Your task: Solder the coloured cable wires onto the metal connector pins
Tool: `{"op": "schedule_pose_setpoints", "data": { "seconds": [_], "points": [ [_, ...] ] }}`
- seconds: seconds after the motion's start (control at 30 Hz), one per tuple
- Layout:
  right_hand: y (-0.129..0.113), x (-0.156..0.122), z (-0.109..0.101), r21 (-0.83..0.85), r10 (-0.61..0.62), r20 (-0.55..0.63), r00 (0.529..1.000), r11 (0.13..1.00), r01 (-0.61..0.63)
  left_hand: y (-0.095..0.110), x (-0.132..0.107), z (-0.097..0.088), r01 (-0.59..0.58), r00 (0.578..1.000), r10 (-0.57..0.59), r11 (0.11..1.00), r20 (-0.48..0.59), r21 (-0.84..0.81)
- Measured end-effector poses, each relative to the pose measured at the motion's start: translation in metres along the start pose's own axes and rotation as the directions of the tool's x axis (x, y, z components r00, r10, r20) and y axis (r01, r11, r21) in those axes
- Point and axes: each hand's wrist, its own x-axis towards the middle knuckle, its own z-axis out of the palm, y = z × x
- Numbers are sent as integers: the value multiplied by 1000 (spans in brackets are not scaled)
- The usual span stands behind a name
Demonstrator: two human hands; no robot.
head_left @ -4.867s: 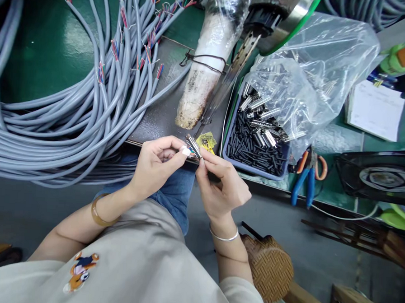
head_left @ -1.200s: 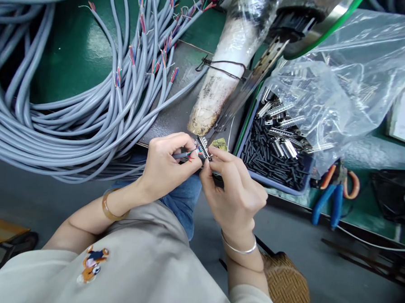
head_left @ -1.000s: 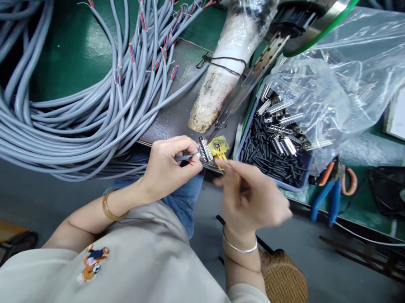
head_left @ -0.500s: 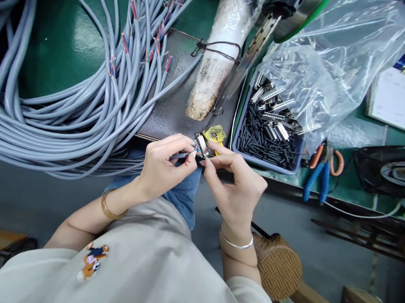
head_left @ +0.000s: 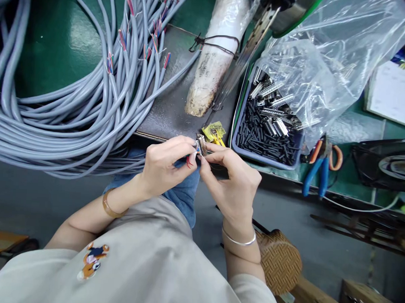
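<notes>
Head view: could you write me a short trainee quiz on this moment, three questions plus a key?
1. True or false: the pliers lie to the right of the blue tray in the picture.
2. What is between the fingertips of the left hand and the right hand? A) a plastic bag B) a metal connector C) a paper pad
3. Fill in: the heaped cables are ____ in colour.

Key: 1 true; 2 B; 3 grey.

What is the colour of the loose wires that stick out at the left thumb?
Red; these loose wires show best in the head view.
</notes>
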Motion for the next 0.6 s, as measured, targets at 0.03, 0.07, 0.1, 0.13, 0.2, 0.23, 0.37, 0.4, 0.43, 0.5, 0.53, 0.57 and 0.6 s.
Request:
{"op": "schedule_pose_setpoints", "data": {
  "seconds": [0.03,0.07,0.1,0.13,0.2,0.23,0.37,0.4,0.43,0.5,0.53,0.57,0.6],
  "points": [
    [0,0,0,1,-3,3,1000,1000,3,0,0,0,-2,1000,2,1000,0,-2],
    [0,0,-1,2,-6,6,1000,1000,6,0,0,0,-3,1000,3,1000,0,-5],
    [0,0,-1,2,-9,7,1000,1000,9,-1,-1,1,-7,1000,7,1000,-2,-7],
    [1,0,-1,0,-13,7,1000,1000,13,-1,-1,1,-14,1000,14,1000,-7,-7],
    [1,1,-1,-9,-26,10,1000,1000,26,-2,-1,1,-32,999,32,999,-15,-5],
    [2,1,0,-14,-31,14,999,999,32,-2,-2,2,-43,999,43,999,-13,-5],
    [2,1,0,-13,-41,30,999,999,42,-5,-4,2,-71,997,71,997,3,-9],
    [2,1,0,-10,-42,31,999,999,42,-5,-4,2,-71,997,71,997,3,-9],
    [3,1,0,-8,-42,32,999,999,43,-6,-5,2,-68,998,68,998,1,-10],
    [3,1,0,-10,-44,36,998,999,44,-6,-5,2,-63,998,63,998,2,-12],
    [3,1,0,-12,-45,39,998,999,46,-6,-5,2,-64,998,64,998,4,-14],
    [3,1,0,-15,-48,41,998,999,49,-6,-5,2,-66,998,66,998,6,-15],
    [3,1,0,-21,-51,43,998,998,52,-5,-5,2,-68,998,68,998,10,-16]
  ]
}}
